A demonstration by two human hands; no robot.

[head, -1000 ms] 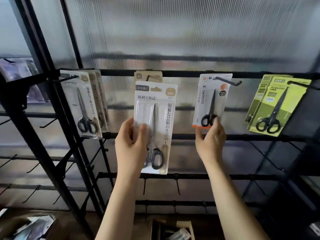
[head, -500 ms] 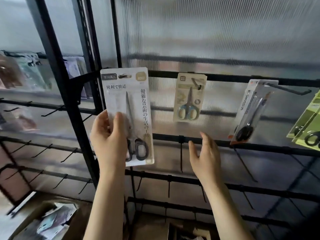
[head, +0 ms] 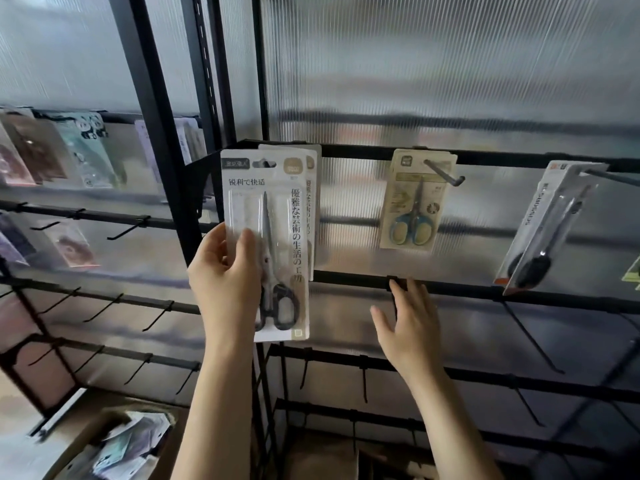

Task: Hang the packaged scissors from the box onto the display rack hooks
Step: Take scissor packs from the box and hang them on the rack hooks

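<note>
L hand (head: 225, 285) pinches the white scissors pack (head: 268, 244) by its lower left edge, thumb on the front, fingers behind. Pack is upright, long axis vertical, blade tips up, black handles down, held just in front of identical packs (head: 311, 188) hanging on the rack's top bar (head: 363, 154). R hand (head: 410, 327) is spread, holding nothing, fingertips near the lower bar (head: 460, 291). To the right hang a blue-handled pack (head: 415, 202) and a tilted black-handled pack (head: 550, 226).

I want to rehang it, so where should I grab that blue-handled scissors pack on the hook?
Pinch the blue-handled scissors pack at its flat lower card edge, coming from below and in front. The hook runs through its top, so a low grip lets it slide off forward.
</note>
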